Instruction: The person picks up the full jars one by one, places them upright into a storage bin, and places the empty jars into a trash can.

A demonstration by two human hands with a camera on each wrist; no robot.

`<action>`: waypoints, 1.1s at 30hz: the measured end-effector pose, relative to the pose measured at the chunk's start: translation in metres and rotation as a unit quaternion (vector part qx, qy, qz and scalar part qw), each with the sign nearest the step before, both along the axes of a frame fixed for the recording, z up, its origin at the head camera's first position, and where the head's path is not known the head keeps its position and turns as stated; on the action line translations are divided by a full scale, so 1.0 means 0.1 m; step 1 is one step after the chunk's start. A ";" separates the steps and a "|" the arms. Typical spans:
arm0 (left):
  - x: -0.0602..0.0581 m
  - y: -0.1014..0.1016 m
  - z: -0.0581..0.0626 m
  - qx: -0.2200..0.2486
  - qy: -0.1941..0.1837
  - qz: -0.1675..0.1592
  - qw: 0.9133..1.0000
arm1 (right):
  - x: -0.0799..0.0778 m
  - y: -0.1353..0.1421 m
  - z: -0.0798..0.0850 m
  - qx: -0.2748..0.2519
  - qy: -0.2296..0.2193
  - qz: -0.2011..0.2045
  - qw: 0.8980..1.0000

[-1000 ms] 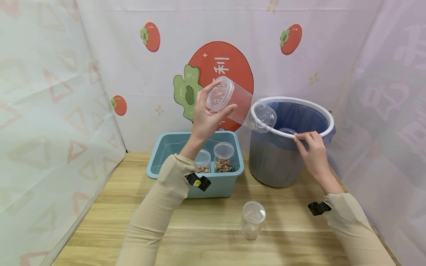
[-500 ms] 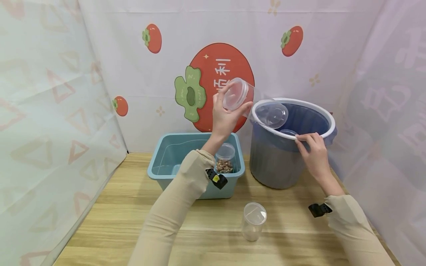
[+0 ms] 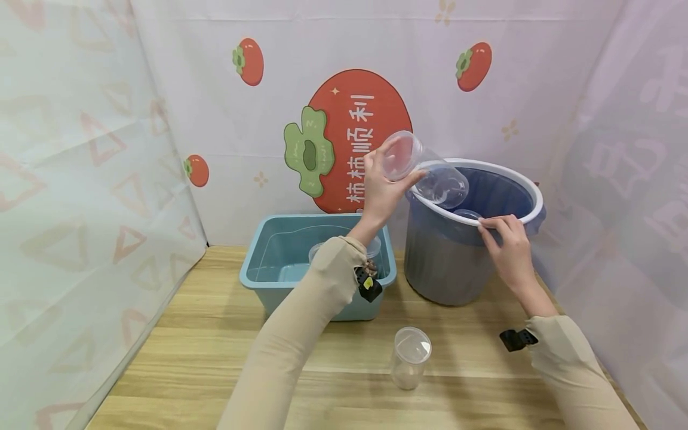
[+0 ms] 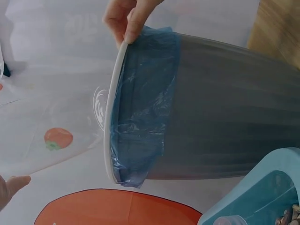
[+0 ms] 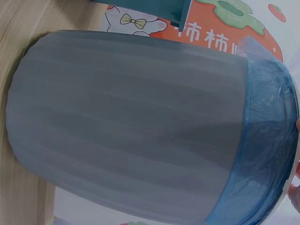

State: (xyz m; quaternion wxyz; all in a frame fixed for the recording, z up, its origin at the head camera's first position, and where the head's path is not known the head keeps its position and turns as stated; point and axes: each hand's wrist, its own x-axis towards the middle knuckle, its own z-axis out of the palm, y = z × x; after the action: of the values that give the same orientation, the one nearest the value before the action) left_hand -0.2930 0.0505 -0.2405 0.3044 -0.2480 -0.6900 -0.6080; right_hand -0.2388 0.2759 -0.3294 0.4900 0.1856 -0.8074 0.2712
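My left hand (image 3: pixel 383 190) grips a clear plastic jar (image 3: pixel 442 181) round one end. The jar is tilted, its far end just over the left side of a grey trash can (image 3: pixel 443 263) lined with a blue bag (image 4: pixel 145 103). No contents show in it. My right hand (image 3: pixel 509 248) pinches the can's white rim (image 3: pixel 457 217) at the front, thumb outside. In the left wrist view, the right hand (image 4: pixel 129 18) is on that rim and the left thumb (image 4: pixel 16 185) shows at the edge. Another clear round piece (image 3: pixel 466 214) is partly visible inside the can.
A light blue basin (image 3: pixel 269 292) stands left of the can. Inside is a jar with brown nuts (image 3: pixel 369 267), partly hidden by my left arm, and part of another clear jar (image 3: pixel 315 252). One clear jar (image 3: pixel 409 365) stands upright on the wooden table (image 3: pixel 177 334) in front.
My left hand has moved right and slightly down with the tilted jar, bringing its far end over the trash can's rim. My right hand has stayed on the rim.
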 end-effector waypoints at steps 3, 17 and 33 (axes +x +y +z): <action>-0.01 0.04 -0.02 -0.017 0.005 -0.003 1.000 | 0.00 0.01 0.00 0.002 0.000 0.002 1.000; -0.07 0.14 -0.09 -0.112 0.005 -0.030 0.993 | 0.00 0.00 0.00 0.002 -0.002 0.001 1.000; -0.16 -0.05 -0.43 -0.267 -0.071 -0.026 0.961 | 0.01 -0.01 0.00 0.004 -0.008 -0.002 1.000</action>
State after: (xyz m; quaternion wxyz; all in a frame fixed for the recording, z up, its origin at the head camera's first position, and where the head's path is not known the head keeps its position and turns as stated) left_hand -0.3089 0.0457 -0.2835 0.1615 -0.2946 -0.8405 -0.4250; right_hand -0.2378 0.2753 -0.3298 0.4832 0.1832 -0.8129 0.2686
